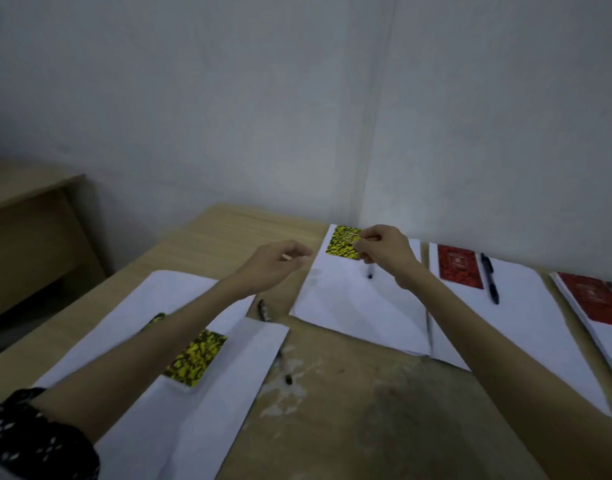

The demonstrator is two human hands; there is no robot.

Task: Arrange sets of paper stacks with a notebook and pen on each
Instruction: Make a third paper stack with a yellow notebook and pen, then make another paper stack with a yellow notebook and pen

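On the wooden table (332, 393) lie several white paper stacks. The right hand (384, 251) has curled fingers at the yellow-black notebook (342, 241) on the stack at 12 o'clock (360, 313), and a pen (370, 271) shows just under it. The left hand (276, 265) hovers loosely curled at 11 o'clock, holding nothing. A second yellow-black notebook (197, 358) lies at 8 o'clock, red notebooks (458, 266) at 2 o'clock.

Bare worktop (349, 393) is lying open at lower centre of the frame, between the paper stacks. A marker (264, 310) and a pen (284, 367) are sitting in the gap at the left stack's (180, 420) right edge. Both forearms are crossing over the stacks. A wall (297, 116) is closing off the top of the frame; a side desk (24, 216) is standing at left.
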